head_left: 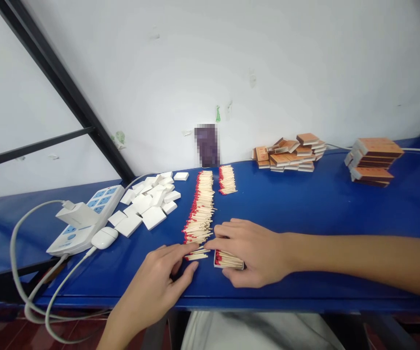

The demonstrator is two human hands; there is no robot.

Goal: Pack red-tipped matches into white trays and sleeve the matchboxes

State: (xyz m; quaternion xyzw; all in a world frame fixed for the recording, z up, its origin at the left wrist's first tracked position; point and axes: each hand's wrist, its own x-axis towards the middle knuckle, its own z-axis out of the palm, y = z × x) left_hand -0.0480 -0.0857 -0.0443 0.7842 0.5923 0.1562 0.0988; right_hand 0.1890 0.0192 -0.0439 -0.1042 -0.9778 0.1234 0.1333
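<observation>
Under my right hand (251, 250) lies a white matchbox tray (215, 262) filled with red-headed matches (229, 260). My right thumb is at its near side, the fingers curve over its far side, and the index fingertip reaches to the left. A long row of loose matches (200, 209) runs from the wall toward me, red heads to the left. At its near end, my left hand (166, 270) touches a few matches with an outstretched index finger. The left thumb stands apart from that finger, with nothing visible gripped between them; the other left fingers are partly hidden.
A shorter match group (227, 180) lies beside the row's far end. White box pieces (151, 197) are heaped at left, near a power strip (86, 218) with a charger and cables. Orange-brown matchbox sleeves (293, 153) are piled by the wall; stacked matchboxes (373, 160) stand farther right.
</observation>
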